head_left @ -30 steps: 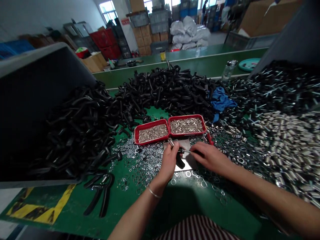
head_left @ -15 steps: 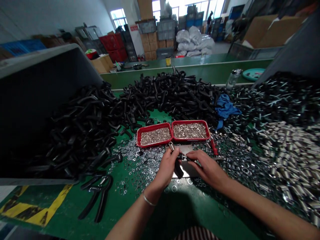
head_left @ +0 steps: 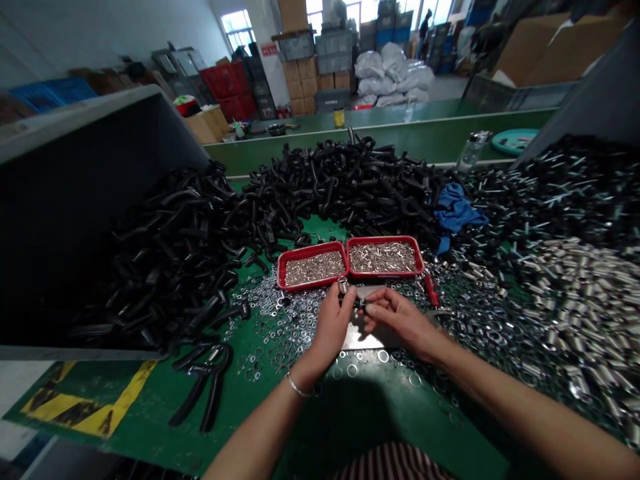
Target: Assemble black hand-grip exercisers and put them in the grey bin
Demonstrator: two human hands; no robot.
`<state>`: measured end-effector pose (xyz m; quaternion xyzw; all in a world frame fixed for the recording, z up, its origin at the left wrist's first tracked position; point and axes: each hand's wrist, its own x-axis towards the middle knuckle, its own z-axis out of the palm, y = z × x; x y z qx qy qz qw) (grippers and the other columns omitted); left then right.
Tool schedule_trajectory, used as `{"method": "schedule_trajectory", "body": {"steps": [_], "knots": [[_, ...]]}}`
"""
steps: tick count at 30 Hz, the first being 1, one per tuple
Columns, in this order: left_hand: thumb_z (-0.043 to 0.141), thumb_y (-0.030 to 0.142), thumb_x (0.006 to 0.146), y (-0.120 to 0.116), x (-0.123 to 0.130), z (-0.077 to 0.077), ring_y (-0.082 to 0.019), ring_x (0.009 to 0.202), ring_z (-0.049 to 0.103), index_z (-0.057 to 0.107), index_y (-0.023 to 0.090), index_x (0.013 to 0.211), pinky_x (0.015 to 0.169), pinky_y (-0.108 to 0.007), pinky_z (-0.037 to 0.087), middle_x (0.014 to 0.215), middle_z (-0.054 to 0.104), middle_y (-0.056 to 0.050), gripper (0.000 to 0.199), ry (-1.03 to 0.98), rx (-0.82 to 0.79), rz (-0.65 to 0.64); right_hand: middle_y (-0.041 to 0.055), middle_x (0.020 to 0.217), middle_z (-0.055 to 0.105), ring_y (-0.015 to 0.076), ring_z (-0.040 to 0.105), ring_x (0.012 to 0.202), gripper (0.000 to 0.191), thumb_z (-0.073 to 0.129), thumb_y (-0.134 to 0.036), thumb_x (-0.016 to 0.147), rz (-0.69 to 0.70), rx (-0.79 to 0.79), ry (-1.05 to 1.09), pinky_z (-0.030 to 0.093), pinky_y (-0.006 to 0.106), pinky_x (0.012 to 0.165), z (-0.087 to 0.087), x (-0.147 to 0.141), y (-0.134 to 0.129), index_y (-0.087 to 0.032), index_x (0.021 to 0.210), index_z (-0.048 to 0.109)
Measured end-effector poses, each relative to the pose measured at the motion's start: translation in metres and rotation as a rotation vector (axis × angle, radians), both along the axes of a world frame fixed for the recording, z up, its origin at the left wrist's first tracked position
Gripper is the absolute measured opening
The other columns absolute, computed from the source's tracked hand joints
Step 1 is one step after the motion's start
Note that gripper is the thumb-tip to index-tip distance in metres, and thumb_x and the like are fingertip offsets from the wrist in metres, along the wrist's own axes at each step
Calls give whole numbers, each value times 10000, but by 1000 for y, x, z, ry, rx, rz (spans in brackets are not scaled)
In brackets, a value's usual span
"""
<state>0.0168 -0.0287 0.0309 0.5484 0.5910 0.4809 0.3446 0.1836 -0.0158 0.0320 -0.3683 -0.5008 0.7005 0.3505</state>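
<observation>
Above a flat metal plate (head_left: pixel 367 339), my left hand (head_left: pixel 331 323) is closed around a black handle piece (head_left: pixel 347 301). A metal coil spring (head_left: pixel 343 285) sticks up past its fingertips. My right hand (head_left: pixel 400 321) meets it from the right, thumb and fingers pinched on a small dark part (head_left: pixel 364 305) at the end of the handle piece; the fingers hide much of it. Just behind the hands stand two red trays, the left tray (head_left: pixel 287 288) and the right tray (head_left: pixel 385 275), both filled with small metal pieces.
Black curved handles (head_left: pixel 325 180) are heaped at the back and left, partly inside a tipped grey bin (head_left: pixel 185 127). Loose washers (head_left: pixel 295 320) surround the plate. Metal sleeves (head_left: pixel 595 300), a blue cloth (head_left: pixel 457 208) and red-handled pliers (head_left: pixel 431 291) lie rightward. A spring hand grip (head_left: pixel 207 387) lies front left.
The black handle that hung below my left hand has turned up and is now mostly hidden. My right fingers have shifted slightly left and spread more around the small part. The view has tilted slightly.
</observation>
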Motion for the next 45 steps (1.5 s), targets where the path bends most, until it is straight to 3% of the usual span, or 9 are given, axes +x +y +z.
{"method": "schedule_trajectory", "body": {"steps": [7,10,15,17,22,27,34,39,45], "knots": [[464,377,1010,0,-12,-8,-186,901,575,550,205,950,865,-313,432,928,609,-40,201,225,186,-227,19,773,671,63,526,461,357,613,-526,922,175,-270,113,446,191,403,-1,0,2,-173,918,560],[462,374,1014,1,-14,-9,-183,899,587,556,207,964,859,-309,448,933,622,-42,198,236,201,-241,13,701,673,61,473,395,404,575,-576,932,182,-155,-22,344,176,327,-4,-1,2,-173,919,581],[493,390,1001,-3,-12,-9,-177,906,612,583,208,959,867,-302,454,945,656,-37,207,167,200,-271,-30,417,475,89,319,294,721,157,-738,968,368,-253,-75,287,225,313,-8,-2,1,-188,745,565],[495,421,996,-4,-10,-11,-164,800,598,582,205,939,787,-288,454,864,644,-17,240,122,91,-196,5,503,555,100,376,341,728,140,-735,968,407,-143,-187,317,239,357,-5,1,3,-184,794,583],[450,446,1010,-8,-2,-19,-163,818,608,579,204,967,783,-286,469,897,650,-23,277,-70,-48,-50,105,874,670,163,576,691,489,554,-662,897,98,499,-534,423,260,557,-7,7,4,-175,907,602],[482,386,1001,-11,-3,-17,-186,953,602,592,206,951,916,-325,460,961,642,-47,216,155,184,-241,19,548,577,111,436,403,812,6,-645,1010,465,223,-350,357,229,412,-10,11,3,-153,839,629],[451,387,1001,-5,2,-21,-221,1082,593,584,208,1011,997,-373,447,1133,612,-71,223,175,191,-98,32,722,652,144,565,610,513,437,-636,981,203,415,-548,442,231,529,18,50,6,-166,967,641],[460,350,993,-3,9,-27,-234,1072,576,589,212,1017,1000,-399,431,1117,594,-71,191,260,253,-102,52,864,654,184,588,800,405,578,-591,930,96,562,-656,468,270,667,4,39,0,-188,955,609],[477,296,993,-7,16,-25,-211,1049,569,572,206,982,973,-366,444,1093,566,-68,132,291,336,-153,19,656,601,140,484,507,790,-24,-600,1023,376,306,-463,435,276,554,-16,19,-9,-177,894,631]]}}
